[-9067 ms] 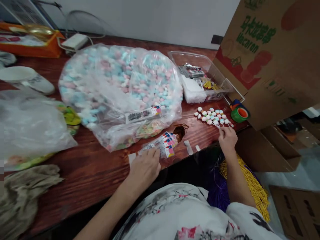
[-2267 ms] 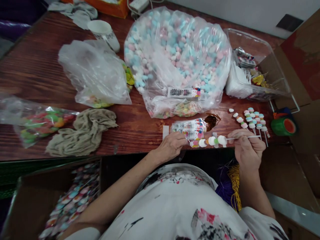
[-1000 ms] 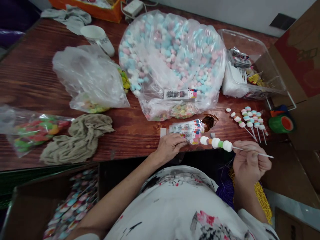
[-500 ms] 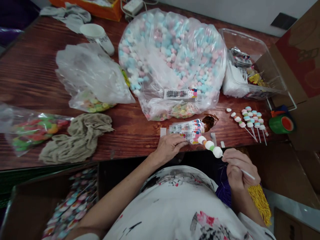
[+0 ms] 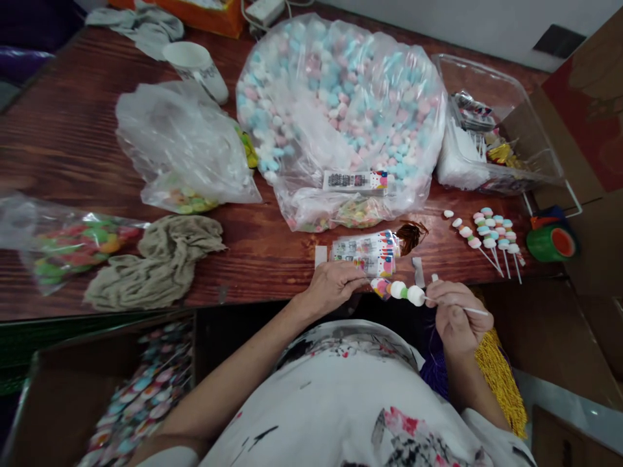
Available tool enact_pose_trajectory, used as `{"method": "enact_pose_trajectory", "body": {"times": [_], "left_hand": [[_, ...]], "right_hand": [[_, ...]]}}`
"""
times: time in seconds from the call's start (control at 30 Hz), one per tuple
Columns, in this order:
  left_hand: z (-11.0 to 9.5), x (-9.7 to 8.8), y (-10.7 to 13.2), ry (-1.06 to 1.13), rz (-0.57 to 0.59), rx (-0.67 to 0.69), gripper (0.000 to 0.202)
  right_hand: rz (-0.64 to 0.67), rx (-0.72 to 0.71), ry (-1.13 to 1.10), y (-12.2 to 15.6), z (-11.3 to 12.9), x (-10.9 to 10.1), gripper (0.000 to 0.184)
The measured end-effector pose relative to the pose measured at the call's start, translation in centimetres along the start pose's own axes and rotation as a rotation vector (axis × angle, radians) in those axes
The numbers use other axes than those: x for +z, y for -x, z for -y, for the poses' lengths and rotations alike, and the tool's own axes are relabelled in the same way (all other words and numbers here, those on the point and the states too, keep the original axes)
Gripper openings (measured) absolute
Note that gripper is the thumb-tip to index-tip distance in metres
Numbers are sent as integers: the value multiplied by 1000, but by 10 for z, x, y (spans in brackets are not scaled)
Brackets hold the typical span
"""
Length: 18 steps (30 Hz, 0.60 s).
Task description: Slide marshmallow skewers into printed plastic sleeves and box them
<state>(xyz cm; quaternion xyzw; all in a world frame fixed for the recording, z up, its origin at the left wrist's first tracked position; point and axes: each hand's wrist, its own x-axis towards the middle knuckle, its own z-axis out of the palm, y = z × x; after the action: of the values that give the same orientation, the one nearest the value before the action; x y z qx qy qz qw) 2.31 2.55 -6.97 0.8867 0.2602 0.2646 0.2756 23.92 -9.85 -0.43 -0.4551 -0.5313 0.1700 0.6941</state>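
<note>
My right hand pinches the white stick of a candy skewer threaded with white, green and pink pieces, held level at the table's near edge. My left hand is closed on a small printed clear wrapper, and the skewer's tip meets that wrapper. Just beyond lies a stack of the same printed wrappers. Several finished skewers lie on the table to the right. A large clear bag of pink, blue and white candies fills the middle of the wooden table.
A clear plastic tray of sticks and packets stands at right, beside a green tape roll. At left lie a clear bag, a bag of coloured sweets, a beige cloth and a white cup. A box of wrapped skewers sits below.
My right hand has drawn the skewer in from the right and levelled it, bringing its tip to the wrapper in my left hand. My left hand has stayed by the wrapper stack.
</note>
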Motion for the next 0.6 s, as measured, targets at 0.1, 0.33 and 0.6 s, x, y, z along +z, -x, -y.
{"method": "enact_pose_trajectory", "body": {"times": [0.1, 0.33, 0.6], "left_hand": [[-2, -2, 1, 15, -10, 2, 22], [-17, -17, -16, 2, 37, 119, 50], [-33, -14, -31, 226, 209, -67, 34]], "right_hand": [[-4, 21, 9, 2, -8, 4, 16], [-95, 160, -149, -3, -14, 8, 17], [-17, 42, -163, -21, -3, 28, 17]]}}
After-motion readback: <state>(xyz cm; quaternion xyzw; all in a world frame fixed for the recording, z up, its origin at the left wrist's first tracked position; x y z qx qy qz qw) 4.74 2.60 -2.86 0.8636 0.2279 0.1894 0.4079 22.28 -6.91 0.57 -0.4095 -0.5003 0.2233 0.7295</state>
